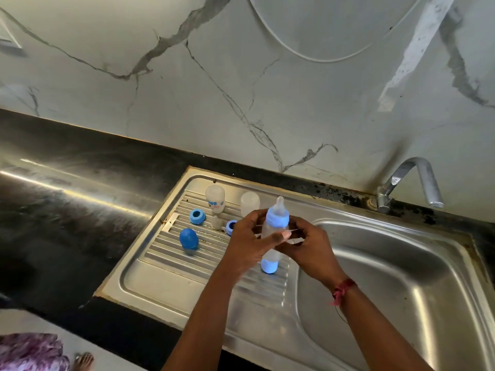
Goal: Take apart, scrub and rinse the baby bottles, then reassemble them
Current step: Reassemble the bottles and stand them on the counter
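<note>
Centre of frame: my left grip [249,245] and right grip [305,246] both clasp the upright baby bottle [277,223], teat fitted, above the sink's drainboard [166,277]. Left of centre, a loose blue ring [197,216] and a clear bottle body [215,198] stand on it.

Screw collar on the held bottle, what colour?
It's a light blue plastic screw collar, below the translucent teat; head view.

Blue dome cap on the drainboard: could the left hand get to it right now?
Probably yes: the blue dome cap lies on the drainboard left of the left hand, nothing between, but that hand grips the bottle.
</note>
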A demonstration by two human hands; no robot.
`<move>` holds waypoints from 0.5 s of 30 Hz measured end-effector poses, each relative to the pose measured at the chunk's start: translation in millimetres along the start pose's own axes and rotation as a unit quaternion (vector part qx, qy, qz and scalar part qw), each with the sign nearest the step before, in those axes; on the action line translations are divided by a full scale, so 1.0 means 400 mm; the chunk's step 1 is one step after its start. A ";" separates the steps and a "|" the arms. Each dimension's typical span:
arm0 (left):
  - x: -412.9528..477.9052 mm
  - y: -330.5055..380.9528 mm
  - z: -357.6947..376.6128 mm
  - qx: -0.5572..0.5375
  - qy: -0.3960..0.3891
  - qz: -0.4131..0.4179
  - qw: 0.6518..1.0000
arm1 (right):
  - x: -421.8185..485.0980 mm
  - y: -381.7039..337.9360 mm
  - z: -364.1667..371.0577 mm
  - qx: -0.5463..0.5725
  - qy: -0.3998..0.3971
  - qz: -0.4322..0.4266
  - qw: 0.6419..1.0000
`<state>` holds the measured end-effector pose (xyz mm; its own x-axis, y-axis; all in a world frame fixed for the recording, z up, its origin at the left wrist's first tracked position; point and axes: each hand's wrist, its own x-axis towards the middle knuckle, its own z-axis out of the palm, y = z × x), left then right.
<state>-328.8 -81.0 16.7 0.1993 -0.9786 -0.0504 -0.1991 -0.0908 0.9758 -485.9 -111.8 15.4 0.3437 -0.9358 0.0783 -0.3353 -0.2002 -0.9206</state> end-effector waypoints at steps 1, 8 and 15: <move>0.001 -0.005 -0.005 0.005 0.008 -0.005 1.000 | -0.002 0.001 0.006 0.005 -0.008 0.004 1.000; 0.006 -0.048 -0.072 -0.006 0.052 -0.065 0.996 | -0.001 0.094 0.019 -0.076 -0.064 0.062 0.993; -0.009 -0.049 -0.107 -0.048 0.079 -0.096 0.991 | 0.013 0.182 0.106 -0.282 -0.171 0.025 0.944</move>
<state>-284.7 -67.6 7.1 0.3745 -0.9032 -0.2100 -0.0529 -0.2469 0.9676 -471.3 -118.9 -67.5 0.5458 -0.8189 -0.1773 -0.7390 -0.3708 -0.5625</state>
